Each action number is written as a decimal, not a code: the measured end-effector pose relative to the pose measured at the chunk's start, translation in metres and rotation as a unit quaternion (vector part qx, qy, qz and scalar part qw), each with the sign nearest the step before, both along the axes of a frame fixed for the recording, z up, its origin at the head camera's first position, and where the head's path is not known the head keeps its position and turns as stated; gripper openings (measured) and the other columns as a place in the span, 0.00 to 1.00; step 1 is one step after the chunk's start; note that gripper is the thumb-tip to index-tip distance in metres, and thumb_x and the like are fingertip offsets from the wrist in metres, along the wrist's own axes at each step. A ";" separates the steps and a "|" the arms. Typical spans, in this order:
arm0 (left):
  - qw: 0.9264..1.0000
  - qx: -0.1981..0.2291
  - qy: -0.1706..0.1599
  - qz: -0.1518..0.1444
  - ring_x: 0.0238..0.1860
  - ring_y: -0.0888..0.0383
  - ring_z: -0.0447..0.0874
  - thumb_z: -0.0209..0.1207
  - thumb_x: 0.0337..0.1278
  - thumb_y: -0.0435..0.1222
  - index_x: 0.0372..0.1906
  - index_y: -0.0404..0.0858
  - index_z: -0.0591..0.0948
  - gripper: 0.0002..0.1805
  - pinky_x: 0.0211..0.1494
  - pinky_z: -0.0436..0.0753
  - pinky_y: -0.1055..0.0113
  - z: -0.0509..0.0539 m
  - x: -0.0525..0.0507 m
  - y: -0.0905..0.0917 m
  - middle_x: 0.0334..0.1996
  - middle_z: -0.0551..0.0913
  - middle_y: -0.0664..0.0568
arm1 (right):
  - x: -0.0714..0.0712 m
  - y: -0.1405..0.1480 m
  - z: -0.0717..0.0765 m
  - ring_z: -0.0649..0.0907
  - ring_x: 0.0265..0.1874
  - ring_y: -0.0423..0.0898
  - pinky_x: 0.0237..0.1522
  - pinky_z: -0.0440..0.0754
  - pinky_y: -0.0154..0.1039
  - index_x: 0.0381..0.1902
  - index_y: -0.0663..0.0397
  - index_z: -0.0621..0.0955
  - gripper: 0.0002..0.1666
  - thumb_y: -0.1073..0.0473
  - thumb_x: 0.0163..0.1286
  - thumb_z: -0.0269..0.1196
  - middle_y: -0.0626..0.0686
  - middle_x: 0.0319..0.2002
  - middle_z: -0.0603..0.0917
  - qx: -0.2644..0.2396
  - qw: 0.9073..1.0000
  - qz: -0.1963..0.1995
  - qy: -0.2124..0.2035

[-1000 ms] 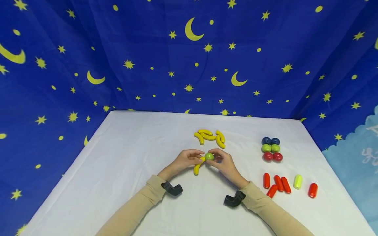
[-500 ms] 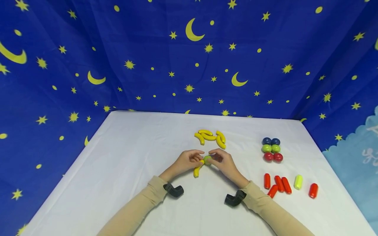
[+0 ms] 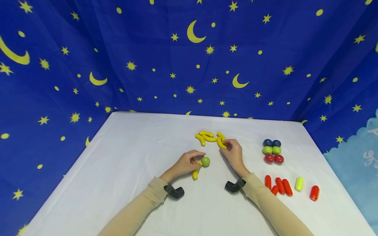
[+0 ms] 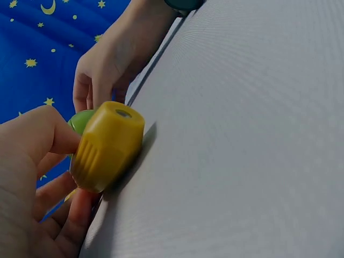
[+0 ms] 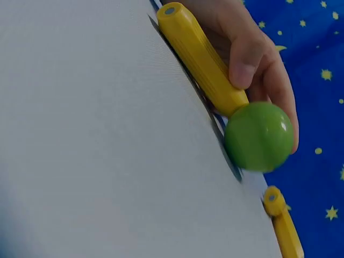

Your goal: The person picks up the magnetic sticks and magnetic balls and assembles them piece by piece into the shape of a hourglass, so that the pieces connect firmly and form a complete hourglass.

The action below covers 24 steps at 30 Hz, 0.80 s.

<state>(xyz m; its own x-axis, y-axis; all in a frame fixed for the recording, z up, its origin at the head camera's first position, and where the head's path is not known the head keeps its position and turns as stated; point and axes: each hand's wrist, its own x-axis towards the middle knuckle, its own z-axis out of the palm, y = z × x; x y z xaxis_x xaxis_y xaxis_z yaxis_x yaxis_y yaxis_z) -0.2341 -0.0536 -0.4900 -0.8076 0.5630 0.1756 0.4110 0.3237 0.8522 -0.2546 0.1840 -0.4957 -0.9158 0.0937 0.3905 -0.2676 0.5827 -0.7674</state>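
Observation:
My left hand [image 3: 186,163] pinches a yellow curved stick [image 3: 195,173] between thumb and fingers, just off the white table. A green ball [image 3: 205,161] sits against the stick's far end; both also show in the right wrist view, where a metal disc marks the stick's near end. Further back, my right hand [image 3: 234,153] has its thumb and fingers at the lower end of another yellow curved stick [image 3: 220,143], one of a pair lying close together. The right wrist view does not show my right hand.
Left of that pair lie several more yellow curved sticks [image 3: 208,138]. To the right stand blue balls [image 3: 267,142], green balls [image 3: 267,150] and red balls [image 3: 269,158] in rows. Nearer lie several red rods [image 3: 287,187] and a yellow-green rod [image 3: 299,184]. Starry blue cloth [image 3: 165,59] hangs behind.
My right hand has let go of the green ball and moved back to the pair of yellow sticks. The ball and the left hand's stick have shifted slightly nearer and to the left.

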 end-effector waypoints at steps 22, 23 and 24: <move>0.999 -0.028 0.042 -0.013 0.29 0.68 0.71 0.65 0.55 0.38 0.56 0.39 0.79 0.22 0.32 0.75 0.76 -0.004 -0.001 0.000 0.43 0.82 0.48 | 0.020 0.000 0.005 0.85 0.31 0.46 0.34 0.80 0.24 0.54 0.69 0.74 0.16 0.69 0.70 0.53 0.65 0.46 0.78 -0.139 0.988 -0.022 -0.065; 0.999 -0.027 0.046 -0.007 0.29 0.68 0.71 0.65 0.55 0.38 0.56 0.39 0.79 0.22 0.33 0.75 0.76 -0.005 -0.002 -0.001 0.42 0.83 0.48 | 0.023 0.000 0.005 0.84 0.30 0.43 0.34 0.80 0.24 0.54 0.69 0.74 0.16 0.69 0.70 0.52 0.65 0.46 0.77 -0.147 0.986 -0.019 -0.074; 0.999 -0.025 0.048 0.000 0.29 0.68 0.72 0.65 0.54 0.37 0.55 0.38 0.79 0.22 0.33 0.75 0.76 -0.005 -0.002 -0.001 0.40 0.83 0.48 | 0.025 -0.001 0.006 0.84 0.30 0.41 0.35 0.80 0.25 0.54 0.69 0.74 0.16 0.69 0.71 0.51 0.65 0.47 0.77 -0.151 0.985 -0.016 -0.081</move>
<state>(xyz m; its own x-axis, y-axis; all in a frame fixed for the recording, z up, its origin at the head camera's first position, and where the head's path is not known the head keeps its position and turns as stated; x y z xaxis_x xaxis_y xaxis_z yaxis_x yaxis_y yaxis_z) -0.2358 -0.0544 -0.4946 -0.7885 0.5731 0.2234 0.4894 0.3646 0.7921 -0.2294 0.1828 -0.4901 -0.9585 0.2133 0.1892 -0.1125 0.3268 -0.9384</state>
